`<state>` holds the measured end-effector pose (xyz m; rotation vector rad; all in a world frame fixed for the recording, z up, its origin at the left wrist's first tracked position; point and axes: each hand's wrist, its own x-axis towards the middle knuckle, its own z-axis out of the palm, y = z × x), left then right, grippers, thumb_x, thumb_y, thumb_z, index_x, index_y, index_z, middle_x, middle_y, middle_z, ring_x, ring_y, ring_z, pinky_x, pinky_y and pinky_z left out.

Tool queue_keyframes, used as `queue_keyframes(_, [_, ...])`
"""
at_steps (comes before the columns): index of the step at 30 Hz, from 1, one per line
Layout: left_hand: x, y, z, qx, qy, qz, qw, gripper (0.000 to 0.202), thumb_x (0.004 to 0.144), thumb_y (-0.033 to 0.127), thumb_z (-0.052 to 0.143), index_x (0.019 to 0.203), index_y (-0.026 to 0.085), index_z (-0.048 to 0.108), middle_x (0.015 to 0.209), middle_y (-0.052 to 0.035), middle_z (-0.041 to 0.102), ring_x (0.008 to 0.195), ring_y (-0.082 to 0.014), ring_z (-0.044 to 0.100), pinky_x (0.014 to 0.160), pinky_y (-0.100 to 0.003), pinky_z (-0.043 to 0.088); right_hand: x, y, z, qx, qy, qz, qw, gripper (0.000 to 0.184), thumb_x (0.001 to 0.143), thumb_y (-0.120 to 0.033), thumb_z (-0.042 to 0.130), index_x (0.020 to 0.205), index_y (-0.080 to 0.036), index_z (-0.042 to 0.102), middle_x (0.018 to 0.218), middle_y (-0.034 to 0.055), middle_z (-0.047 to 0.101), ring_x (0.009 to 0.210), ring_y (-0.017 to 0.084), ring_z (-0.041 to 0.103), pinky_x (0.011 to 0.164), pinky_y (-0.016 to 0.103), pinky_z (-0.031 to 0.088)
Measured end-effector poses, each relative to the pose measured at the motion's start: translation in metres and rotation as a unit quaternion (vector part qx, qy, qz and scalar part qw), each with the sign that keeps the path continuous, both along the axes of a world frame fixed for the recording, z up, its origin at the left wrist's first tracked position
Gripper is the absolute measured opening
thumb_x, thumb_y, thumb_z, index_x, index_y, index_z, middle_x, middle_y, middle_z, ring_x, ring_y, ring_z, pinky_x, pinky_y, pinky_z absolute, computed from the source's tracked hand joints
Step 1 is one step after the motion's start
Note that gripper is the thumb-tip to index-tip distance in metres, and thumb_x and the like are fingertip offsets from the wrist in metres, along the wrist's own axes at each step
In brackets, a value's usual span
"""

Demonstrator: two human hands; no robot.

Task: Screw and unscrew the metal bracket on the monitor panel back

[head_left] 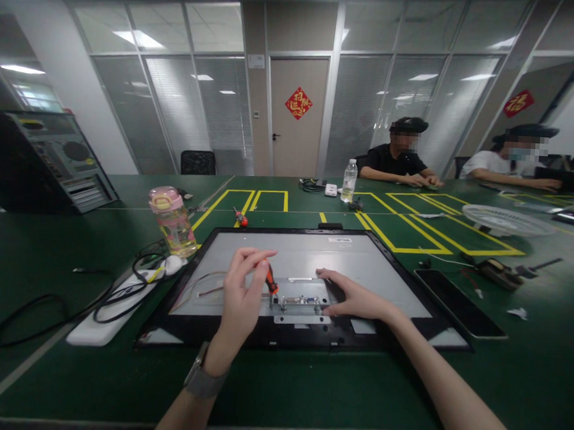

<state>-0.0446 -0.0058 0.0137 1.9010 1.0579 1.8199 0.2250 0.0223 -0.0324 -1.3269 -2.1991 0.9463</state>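
Observation:
A flat monitor panel (275, 247) with a grey metal back and black frame lies on the table. On its near middle part sits a metal bracket (306, 287) bearing a row of connector ports. My left hand (243, 290) holds a small orange-and-black screwdriver (270, 280) by its handle, tilted, its lower end at the bracket's left end; the tip is too small to make out. At the other end, my right hand (359, 298) grips the bracket between thumb and fingers. A thin cable (209, 291) runs across the panel to the left of the bracket.
Left of the panel are a power strip (111, 308) with black cables, a pink-lidded bottle (172, 221) and a computer case (42, 161). A phone (456, 303) lies to the right. Another screwdriver (241, 218) and a water bottle (349, 181) are beyond. Two people sit across.

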Motion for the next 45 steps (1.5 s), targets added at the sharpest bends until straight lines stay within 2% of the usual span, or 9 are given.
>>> queue_keyframes(3, [0.0003, -0.0005, 0.0004, -0.019, -0.005, -0.028, 0.999, 0.031, 0.098, 0.025, 0.042, 0.111, 0.021, 0.069, 0.108, -0.0069, 0.064, 0.098, -0.018, 0.061, 0.087, -0.03, 0.047, 0.0004, 0.0006, -0.0014, 0.001, -0.001, 0.0, 1.0, 0.085, 0.071, -0.043, 0.078, 0.143, -0.02, 0.041, 0.155, 0.0136, 0.035, 0.142, 0.031, 0.033, 0.12, 0.049, 0.023])
queue_keyframes(10, [0.0, 0.0025, -0.0002, -0.026, 0.004, 0.023, 0.999, 0.02, 0.092, 0.027, 0.055, 0.104, 0.021, 0.071, 0.089, -0.0023, 0.057, 0.081, -0.0141, 0.057, 0.076, -0.026, 0.046, -0.0004, -0.0011, 0.0004, -0.003, 0.0, -0.004, 1.0, 0.086, 0.07, -0.045, 0.078, 0.143, -0.018, 0.041, 0.155, 0.0144, 0.034, 0.142, 0.032, 0.033, 0.12, 0.047, 0.024])
queue_keyframes(15, [-0.0032, 0.0059, -0.0021, -0.033, -0.024, 0.005, 0.999, 0.032, 0.096, 0.021, 0.042, 0.116, 0.02, 0.067, 0.107, -0.0058, 0.061, 0.1, -0.017, 0.059, 0.089, -0.029, 0.045, -0.0007, -0.0022, 0.0032, -0.005, -0.005, -0.005, 1.0, 0.085, 0.07, -0.046, 0.078, 0.143, -0.019, 0.041, 0.155, 0.0139, 0.035, 0.142, 0.033, 0.033, 0.12, 0.049, 0.024])
queue_keyframes(23, [-0.0002, 0.0032, 0.0017, -0.02, -0.008, 0.038, 0.999, 0.017, 0.088, 0.027, 0.061, 0.099, 0.022, 0.074, 0.09, -0.0026, 0.053, 0.081, -0.0146, 0.057, 0.077, -0.027, 0.048, 0.0001, -0.0012, 0.0009, -0.001, 0.0, 0.002, 1.0, 0.085, 0.071, -0.045, 0.077, 0.143, -0.018, 0.041, 0.155, 0.0144, 0.035, 0.143, 0.032, 0.033, 0.12, 0.048, 0.023])
queue_keyframes(28, [-0.0002, 0.0026, -0.0003, -0.041, -0.021, -0.01, 0.999, 0.031, 0.096, 0.023, 0.043, 0.115, 0.022, 0.068, 0.107, -0.0061, 0.059, 0.098, -0.0175, 0.06, 0.087, -0.031, 0.048, 0.0007, -0.0007, 0.0007, -0.002, 0.0, 0.006, 1.0, 0.084, 0.072, -0.046, 0.077, 0.144, -0.022, 0.041, 0.156, 0.0127, 0.035, 0.143, 0.032, 0.033, 0.12, 0.05, 0.023])
queue_keyframes(31, [0.0, 0.0027, -0.0012, -0.039, -0.032, -0.007, 0.999, 0.03, 0.094, 0.023, 0.049, 0.122, 0.022, 0.063, 0.103, -0.0051, 0.062, 0.095, -0.0171, 0.061, 0.087, -0.031, 0.048, 0.0011, -0.0002, -0.0005, -0.002, -0.001, 0.002, 1.0, 0.085, 0.072, -0.046, 0.077, 0.144, -0.021, 0.04, 0.156, 0.013, 0.034, 0.143, 0.031, 0.033, 0.12, 0.049, 0.023])
queue_keyframes(36, [0.0003, 0.0034, -0.0001, -0.029, -0.011, 0.01, 0.999, 0.022, 0.091, 0.026, 0.057, 0.108, 0.021, 0.07, 0.101, -0.0052, 0.063, 0.093, -0.0171, 0.06, 0.085, -0.03, 0.047, 0.0017, 0.0016, -0.0038, 0.005, 0.007, 0.007, 1.0, 0.084, 0.071, -0.046, 0.078, 0.142, -0.02, 0.042, 0.156, 0.0138, 0.034, 0.143, 0.032, 0.032, 0.121, 0.048, 0.022])
queue_keyframes(40, [0.0004, 0.0039, -0.0006, -0.051, -0.027, -0.029, 0.998, 0.031, 0.095, 0.024, 0.046, 0.12, 0.02, 0.065, 0.11, -0.0078, 0.065, 0.102, -0.0188, 0.061, 0.091, -0.033, 0.047, 0.0022, 0.002, -0.0044, 0.002, 0.001, 0.006, 1.0, 0.085, 0.071, -0.046, 0.078, 0.142, -0.017, 0.041, 0.156, 0.0152, 0.033, 0.143, 0.032, 0.032, 0.121, 0.047, 0.022])
queue_keyframes(45, [0.001, 0.0018, 0.0009, -0.03, -0.009, 0.014, 0.999, 0.021, 0.088, 0.026, 0.061, 0.106, 0.021, 0.071, 0.092, -0.0033, 0.059, 0.083, -0.0155, 0.059, 0.08, -0.029, 0.049, 0.0021, 0.0006, -0.0027, 0.002, 0.002, 0.006, 1.0, 0.084, 0.072, -0.046, 0.078, 0.143, -0.021, 0.041, 0.156, 0.013, 0.034, 0.143, 0.031, 0.032, 0.121, 0.049, 0.022])
